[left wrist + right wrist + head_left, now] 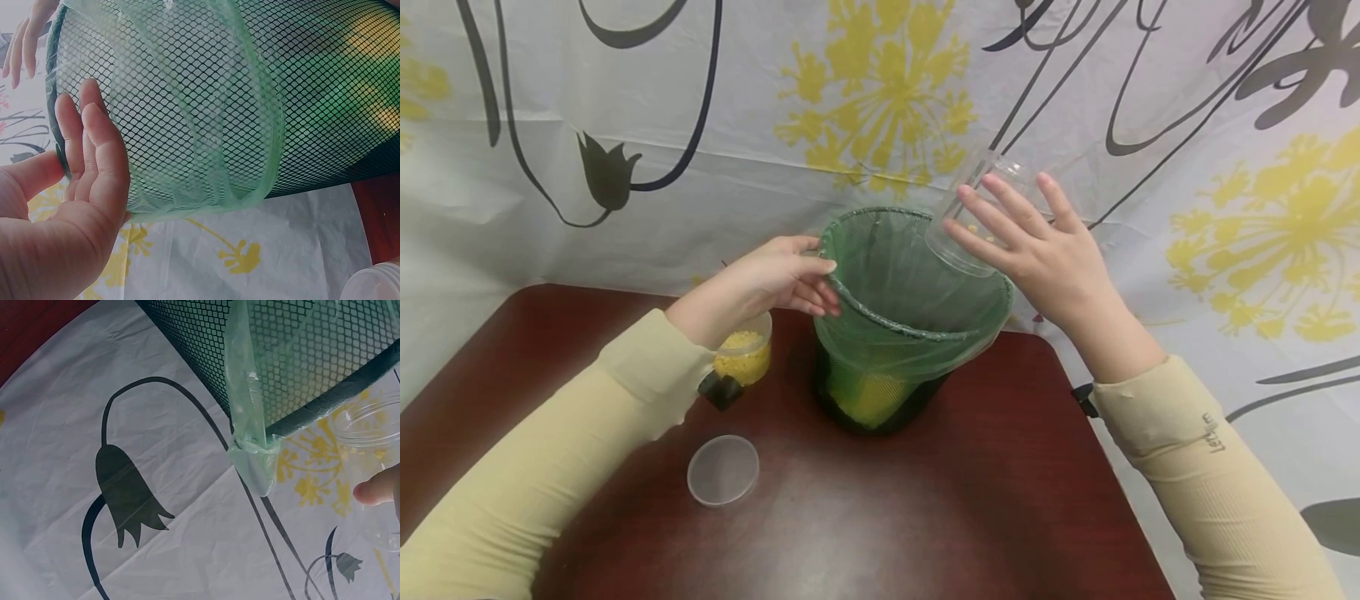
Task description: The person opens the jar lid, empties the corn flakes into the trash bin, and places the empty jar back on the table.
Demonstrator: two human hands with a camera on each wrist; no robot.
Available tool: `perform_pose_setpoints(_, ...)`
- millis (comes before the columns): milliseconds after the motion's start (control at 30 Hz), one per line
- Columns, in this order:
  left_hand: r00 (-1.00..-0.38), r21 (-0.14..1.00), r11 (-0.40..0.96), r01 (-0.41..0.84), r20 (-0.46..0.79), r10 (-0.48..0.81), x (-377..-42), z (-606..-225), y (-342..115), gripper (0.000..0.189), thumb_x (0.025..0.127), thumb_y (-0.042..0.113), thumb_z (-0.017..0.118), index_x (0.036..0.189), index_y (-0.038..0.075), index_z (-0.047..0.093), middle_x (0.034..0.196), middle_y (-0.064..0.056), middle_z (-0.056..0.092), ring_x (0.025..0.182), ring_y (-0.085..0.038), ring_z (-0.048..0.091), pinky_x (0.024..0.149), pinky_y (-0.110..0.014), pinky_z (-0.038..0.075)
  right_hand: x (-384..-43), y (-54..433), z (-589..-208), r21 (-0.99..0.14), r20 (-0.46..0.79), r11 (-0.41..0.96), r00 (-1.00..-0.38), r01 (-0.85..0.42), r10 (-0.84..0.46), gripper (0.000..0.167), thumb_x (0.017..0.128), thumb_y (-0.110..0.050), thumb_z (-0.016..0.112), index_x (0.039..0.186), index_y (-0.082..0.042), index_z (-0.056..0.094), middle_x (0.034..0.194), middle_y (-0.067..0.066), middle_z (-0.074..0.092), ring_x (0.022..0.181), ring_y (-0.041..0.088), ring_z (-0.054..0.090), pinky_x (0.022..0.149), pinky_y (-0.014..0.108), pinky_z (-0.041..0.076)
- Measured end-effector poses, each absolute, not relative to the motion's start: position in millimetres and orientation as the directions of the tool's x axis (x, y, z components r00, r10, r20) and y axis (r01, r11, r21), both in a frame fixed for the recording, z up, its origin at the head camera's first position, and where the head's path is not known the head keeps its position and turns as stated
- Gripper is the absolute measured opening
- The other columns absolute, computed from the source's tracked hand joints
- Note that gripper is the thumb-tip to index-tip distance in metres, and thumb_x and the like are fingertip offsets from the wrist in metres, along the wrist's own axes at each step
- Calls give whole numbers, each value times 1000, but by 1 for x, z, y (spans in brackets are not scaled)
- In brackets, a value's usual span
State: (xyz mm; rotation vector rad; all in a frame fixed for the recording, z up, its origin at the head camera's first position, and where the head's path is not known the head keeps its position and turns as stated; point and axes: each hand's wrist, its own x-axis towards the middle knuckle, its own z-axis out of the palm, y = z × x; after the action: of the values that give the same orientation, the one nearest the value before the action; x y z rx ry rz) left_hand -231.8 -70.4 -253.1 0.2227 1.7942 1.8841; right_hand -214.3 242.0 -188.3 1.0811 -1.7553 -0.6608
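A black mesh wastebasket (880,404) stands on the table, lined with a thin green bag (917,354) folded over its rim. My left hand (786,279) holds the rim on the left side, thumb on top and fingers spread along the outer wall in the left wrist view. Above the right part of the opening, my right hand (1037,258) grips a clear plastic jar (951,254) between thumb and fingers. The jar tilts with its mouth down toward the basket. A few small yellow bits cling inside it. Yellow and green shapes show through the lower mesh.
A clear tub of yellow crumbly stuff (742,358) stands left of the basket, partly behind my left wrist. Closer on the dark red table (850,533) lies a round translucent lid (723,471). A flower-patterned white sheet (700,242) hangs right behind the table.
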Motion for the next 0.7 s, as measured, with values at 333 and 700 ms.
perform_pose_setpoints(333,-848,967,14,-253,-228,478,-233,-254,-72,74,101,11,46,153,8,-6,74,-13,65,68,-24,67,71,-36,56,-217,249,-196,793,406,453,-200,-408,-892,83,84,29,37,143,-28,41,151,0,36,137,21,33,109,50,26)
perform_pose_setpoints(700,-853,970,11,-243,-219,474,-233,-255,-71,74,101,11,47,153,7,-6,74,-13,65,67,-24,68,72,-37,56,-217,268,-211,746,298,438,-337,-502,-893,87,76,30,44,145,-22,39,153,6,30,141,25,23,109,53,22)
